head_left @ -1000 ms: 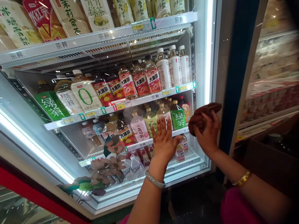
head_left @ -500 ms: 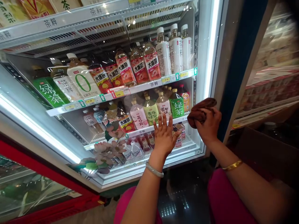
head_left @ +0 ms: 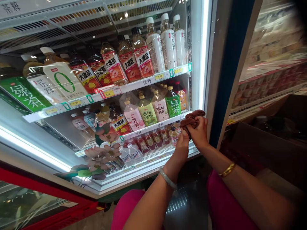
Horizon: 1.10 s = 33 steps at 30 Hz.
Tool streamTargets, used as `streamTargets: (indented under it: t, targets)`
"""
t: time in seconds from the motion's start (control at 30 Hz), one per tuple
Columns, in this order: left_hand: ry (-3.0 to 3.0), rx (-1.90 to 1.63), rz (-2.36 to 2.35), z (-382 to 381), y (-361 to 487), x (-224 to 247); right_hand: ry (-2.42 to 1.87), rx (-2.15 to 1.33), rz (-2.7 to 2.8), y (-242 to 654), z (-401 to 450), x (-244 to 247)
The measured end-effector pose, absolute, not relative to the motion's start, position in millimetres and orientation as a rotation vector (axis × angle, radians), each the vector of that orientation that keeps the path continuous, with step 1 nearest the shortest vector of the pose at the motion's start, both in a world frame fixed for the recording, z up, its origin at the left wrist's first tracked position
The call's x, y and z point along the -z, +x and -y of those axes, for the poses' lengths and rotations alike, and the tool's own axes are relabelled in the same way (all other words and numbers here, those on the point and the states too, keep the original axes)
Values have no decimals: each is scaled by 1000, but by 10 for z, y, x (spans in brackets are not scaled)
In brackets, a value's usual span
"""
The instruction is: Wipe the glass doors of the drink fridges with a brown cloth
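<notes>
A bunched brown cloth (head_left: 193, 117) is held near the lower right of a glass-fronted drinks fridge. My right hand (head_left: 200, 133) grips it from the right, fingers wrapped into its folds. From the left, my left hand (head_left: 182, 144) closes on the cloth's lower side, its fingertips partly hidden. Both hands meet at the cloth, in front of the glass. Just behind and left of them stands a green tea bottle (head_left: 173, 105) on the middle shelf.
Shelves of bottled drinks fill the fridge, including white-labelled bottles (head_left: 155, 51). Flower decorations (head_left: 103, 153) show at the lower left of the glass. A red-framed unit (head_left: 88, 212) stands at left, a dark box (head_left: 266, 140) at right.
My left hand was spread flat toward the glass and has moved right to the cloth. My right hand has moved a little left and down with the cloth. The view has shifted.
</notes>
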<state>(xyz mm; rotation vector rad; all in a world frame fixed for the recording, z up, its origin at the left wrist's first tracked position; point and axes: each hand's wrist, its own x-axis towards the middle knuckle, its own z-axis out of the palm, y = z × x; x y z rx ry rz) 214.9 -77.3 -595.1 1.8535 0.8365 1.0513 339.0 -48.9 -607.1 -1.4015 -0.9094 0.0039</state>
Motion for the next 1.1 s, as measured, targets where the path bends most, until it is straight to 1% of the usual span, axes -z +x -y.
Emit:
streamTargets:
  t: [0.17, 0.27, 0.37, 0.47, 0.53, 0.6, 0.63, 0.73, 0.87, 0.97, 1.1]
  targets:
    - [1586, -1088, -680, 716, 2253, 5827, -1375, -235, 1093, 3459, 675, 5928]
    - [1638, -1149, -802, 697, 2277, 5837, -1338, -462, 1204, 3555, 776, 5805]
    - [1824, -1244, -951, 630, 2245, 5875, -1260, -905, 1301, 3793, 872, 5742]
    - [1964, -1279, -920, 517, 2155, 5910, -1084, -1434, 1447, 4216, 996, 5884]
    - [2036, -1253, -882, 466, 2069, 5920, -1143, -1580, 1458, 4513, 1082, 6168]
    - [2115, -1187, -883, 467, 1962, 5928, -1412, -1574, 1337, 4745, 1154, 6613]
    - [2158, -1121, -893, 489, 1897, 5939, -1578, -1496, 1275, 4827, 1188, 6884]
    - [2167, -842, -956, 618, 1647, 6034, -1801, -1415, 1143, 4965, 1341, 7764]
    - [1662, -731, -1072, 864, 1289, 6300, -2096, -1274, 985, 5026, 1756, 8783]
    - [1503, -664, -1045, 1049, 1198, 6464, -2233, -1098, 941, 5010, 2083, 9338]
    - [1715, -672, -1012, 1217, 1315, 6466, -2232, -729, 985, 4892, 2311, 9844]
